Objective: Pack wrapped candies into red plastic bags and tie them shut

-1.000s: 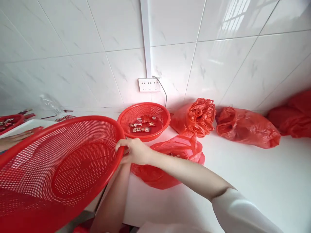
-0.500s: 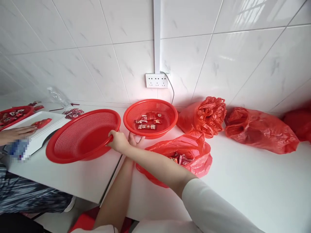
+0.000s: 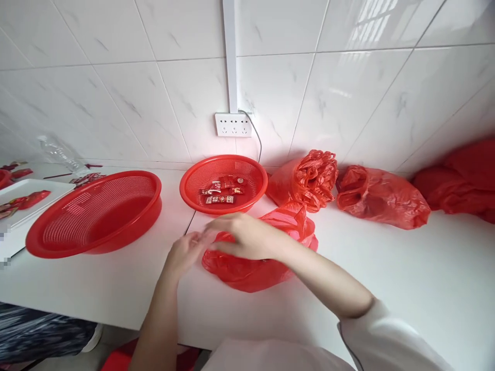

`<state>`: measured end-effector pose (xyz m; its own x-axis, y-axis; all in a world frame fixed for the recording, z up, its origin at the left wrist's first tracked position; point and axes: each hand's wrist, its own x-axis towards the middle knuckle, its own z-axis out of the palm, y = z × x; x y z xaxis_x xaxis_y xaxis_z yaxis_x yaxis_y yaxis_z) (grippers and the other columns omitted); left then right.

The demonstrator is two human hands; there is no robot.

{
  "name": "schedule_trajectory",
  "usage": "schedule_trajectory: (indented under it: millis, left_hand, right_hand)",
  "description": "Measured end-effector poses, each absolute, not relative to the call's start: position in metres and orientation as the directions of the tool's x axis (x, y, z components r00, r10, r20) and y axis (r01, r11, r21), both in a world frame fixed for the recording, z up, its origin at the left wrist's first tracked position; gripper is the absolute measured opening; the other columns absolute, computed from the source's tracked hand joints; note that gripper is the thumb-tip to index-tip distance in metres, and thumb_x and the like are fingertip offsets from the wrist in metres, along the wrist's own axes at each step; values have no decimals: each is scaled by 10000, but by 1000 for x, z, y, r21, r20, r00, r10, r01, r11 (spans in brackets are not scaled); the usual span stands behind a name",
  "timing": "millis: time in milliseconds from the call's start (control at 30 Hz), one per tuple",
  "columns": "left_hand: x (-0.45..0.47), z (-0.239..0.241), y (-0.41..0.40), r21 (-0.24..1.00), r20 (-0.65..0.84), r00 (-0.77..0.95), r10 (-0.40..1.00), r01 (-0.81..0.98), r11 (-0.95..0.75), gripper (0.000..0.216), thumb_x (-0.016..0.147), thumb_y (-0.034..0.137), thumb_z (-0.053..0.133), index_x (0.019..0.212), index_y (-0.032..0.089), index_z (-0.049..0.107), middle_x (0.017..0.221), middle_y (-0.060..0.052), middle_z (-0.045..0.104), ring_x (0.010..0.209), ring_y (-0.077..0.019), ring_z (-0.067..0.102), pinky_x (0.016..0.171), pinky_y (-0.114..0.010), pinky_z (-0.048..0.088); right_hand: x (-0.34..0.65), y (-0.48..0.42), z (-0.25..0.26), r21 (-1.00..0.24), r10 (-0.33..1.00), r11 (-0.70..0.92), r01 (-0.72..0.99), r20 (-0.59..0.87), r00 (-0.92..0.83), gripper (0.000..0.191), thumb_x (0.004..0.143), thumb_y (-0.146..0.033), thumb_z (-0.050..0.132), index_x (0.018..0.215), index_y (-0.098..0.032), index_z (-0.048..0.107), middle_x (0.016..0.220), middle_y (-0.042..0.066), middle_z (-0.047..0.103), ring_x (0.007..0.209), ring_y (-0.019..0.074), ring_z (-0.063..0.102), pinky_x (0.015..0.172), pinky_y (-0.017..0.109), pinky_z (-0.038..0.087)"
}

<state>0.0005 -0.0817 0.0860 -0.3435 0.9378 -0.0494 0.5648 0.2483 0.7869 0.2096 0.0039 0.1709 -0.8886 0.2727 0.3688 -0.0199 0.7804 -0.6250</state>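
Observation:
My right hand (image 3: pixel 240 234) hovers over an opened red plastic bag (image 3: pixel 247 281), thumb and fingers apart, holding nothing. My left hand (image 3: pixel 186 253) is at the bag's left edge, its fingers loosely stretched towards my right fingertips. Both sets of fingertips are slightly blurred, and whether they touch each other or the bag I cannot tell. Behind my hands sits a red perforated plastic basket (image 3: pixel 185 183) with several small red wrapped snack packets (image 3: pixel 219 199) inside. A larger red basket (image 3: pixel 127 237) of the same kind stands to the left with nothing visible in it.
To the right, several red plastic bags lie along the wall, among them a bunched one (image 3: pixel 315 180) and a rolled one (image 3: pixel 386 198). A power strip (image 3: pixel 233 125) is on the tiled wall. At far left are a white tray (image 3: pixel 58 190) and a clear bottle (image 3: pixel 62 154).
My right hand has let go of the larger basket and moved right over the bag. My left hand has left the smaller basket's underside and come nearer. The view has swung right.

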Motion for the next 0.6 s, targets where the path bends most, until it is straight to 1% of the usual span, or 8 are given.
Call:
schedule_trajectory:
  millis: [67,133,200,267,333,400,500,600]
  left_hand:
    - [9,86,-98,691,-144,-331,932,641,335,389,762,590,627,874,228,713,887,-38,718,806,-257,651,691,-322,478]
    - [15,85,-110,597,-213,-309,927,710,374,387,779,603,586,852,241,702,900,-37,718,770,-242,648,664,-311,465]
    - [17,84,-116,567,-232,-270,935,743,355,376,818,583,536,781,233,667,834,-30,705,734,-225,634,654,-303,456]
    - [15,83,-117,605,-202,-265,943,723,333,375,849,564,501,748,225,626,753,-16,675,704,-211,617,660,-298,456]
    - [11,83,-113,696,-152,-324,934,635,334,361,857,567,501,812,228,618,766,-9,672,738,-207,623,683,-294,471]
    - [10,82,-108,810,-104,-412,905,493,318,362,843,578,534,911,232,619,861,-20,692,818,-216,638,710,-294,492]
    - [14,81,-100,948,-89,-463,882,231,217,372,819,554,599,985,221,618,1006,-51,697,914,-229,644,742,-304,514]
    - [25,87,-93,989,-143,-398,906,-86,119,345,813,474,644,1028,206,617,1125,-76,677,992,-235,642,783,-310,519]
  right_hand:
    - [258,19,162,-523,575,780,344,379,-725,310,912,-264,552,1216,-217,595,1189,96,665,1083,237,620,917,385,487]
    - [294,37,143,-397,780,622,675,387,-492,385,890,-261,580,1269,-195,558,1281,142,611,1177,297,567,970,464,448]
    - [320,53,123,-286,880,445,849,314,-356,493,856,-251,614,1331,-173,505,1303,178,591,1213,348,539,969,513,433]
    - [340,63,110,-252,925,363,897,218,-313,463,843,-216,600,1300,-183,534,1161,158,673,1089,337,617,902,482,467]
    - [356,67,106,-350,941,333,875,176,-288,384,842,-200,575,1226,-220,586,1000,102,720,937,287,668,826,419,492]
    - [368,66,108,-544,944,330,771,204,-259,262,838,-222,581,1094,-230,638,918,61,721,859,239,671,790,367,493]
    - [381,61,117,-856,933,322,405,216,-286,134,830,-329,630,872,-202,638,868,41,702,820,194,658,778,323,490]
    - [386,57,127,-986,922,163,-21,160,-352,232,843,-428,629,836,-197,609,854,45,696,805,188,661,773,329,508]
